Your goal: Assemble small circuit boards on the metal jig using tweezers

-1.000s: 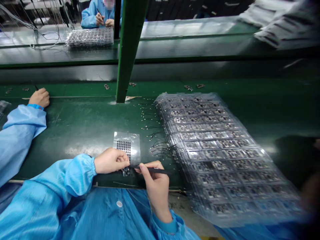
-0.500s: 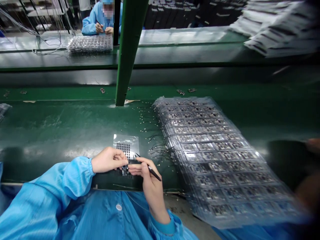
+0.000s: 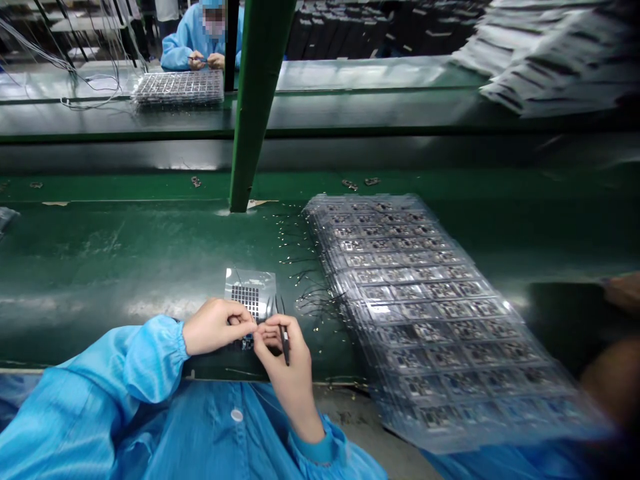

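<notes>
Circuit board (image 3: 247, 344) is pinched in the left hand (image 3: 215, 325); the curled right hand (image 3: 294, 365) grips black tweezers (image 3: 285, 344).

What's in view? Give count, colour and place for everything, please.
Board: one, dark, by the left hand
Sheet with dark squares: one, clear, beyond the board
Tweezers: one, black, in the right hand
Tray stack: one, clear, board-filled, right
Wire leads: many, black, left of that stack
Bench: one, green, across the middle
Loose parts: several, greyish, bench's far strip
Post: one, green, upper centre
Far tray stack: one, clear, upper left
Cables: several, whitish, upper left
Pile: one, white, upper right
Co-worker: one, blue clothing, far side
Hands: two, bare, lower centre
Sleeves: two, blue, at the wrists
</notes>
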The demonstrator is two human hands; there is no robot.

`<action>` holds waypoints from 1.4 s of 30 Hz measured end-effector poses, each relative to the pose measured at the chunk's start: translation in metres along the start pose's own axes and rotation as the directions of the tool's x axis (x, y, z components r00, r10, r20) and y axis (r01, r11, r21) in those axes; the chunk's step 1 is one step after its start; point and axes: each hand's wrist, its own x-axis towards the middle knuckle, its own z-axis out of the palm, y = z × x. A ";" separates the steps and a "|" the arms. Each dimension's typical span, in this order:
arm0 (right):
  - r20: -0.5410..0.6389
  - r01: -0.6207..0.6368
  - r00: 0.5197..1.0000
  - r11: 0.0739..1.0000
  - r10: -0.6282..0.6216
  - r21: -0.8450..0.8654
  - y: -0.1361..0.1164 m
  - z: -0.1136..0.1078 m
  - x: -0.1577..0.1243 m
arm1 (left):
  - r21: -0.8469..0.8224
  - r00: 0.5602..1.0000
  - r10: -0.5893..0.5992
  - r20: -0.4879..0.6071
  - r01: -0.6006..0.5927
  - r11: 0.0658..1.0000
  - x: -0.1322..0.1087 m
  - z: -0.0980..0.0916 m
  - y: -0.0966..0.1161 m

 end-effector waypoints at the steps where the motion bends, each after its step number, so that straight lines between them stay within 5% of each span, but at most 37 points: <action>1: -0.017 0.017 1.000 1.000 -0.018 -0.024 0.001 0.001 0.000 | -0.010 1.000 -0.007 0.006 0.007 1.000 0.000 0.000 0.000; 10: 0.073 -0.122 0.991 0.983 0.113 0.134 -0.003 -0.009 0.006 | -0.223 0.996 -0.075 0.044 0.083 0.971 0.003 0.000 -0.005; 34: -0.032 -0.055 0.998 0.998 0.057 0.041 0.025 -0.010 -0.002 | -0.167 1.000 -0.020 0.016 0.022 0.986 0.000 0.006 -0.010; 37: -0.087 -0.063 0.994 0.997 0.067 0.048 0.024 -0.009 -0.004 | -0.229 0.998 -0.043 -0.052 0.030 0.973 0.007 -0.016 -0.016; 39: -0.156 -0.072 0.984 0.996 0.081 0.061 0.020 -0.007 -0.004 | -0.285 0.985 -0.091 -0.145 0.046 0.957 0.020 -0.048 -0.024; 41: -0.212 -0.068 0.974 0.995 0.083 0.076 0.017 -0.005 -0.004 | -0.313 0.935 -0.178 -0.306 0.077 0.947 0.037 -0.092 -0.035; 42: -0.229 -0.061 0.970 0.995 0.077 0.078 0.016 -0.004 -0.004 | -0.308 0.869 -0.241 -0.433 0.108 0.945 0.047 -0.117 -0.040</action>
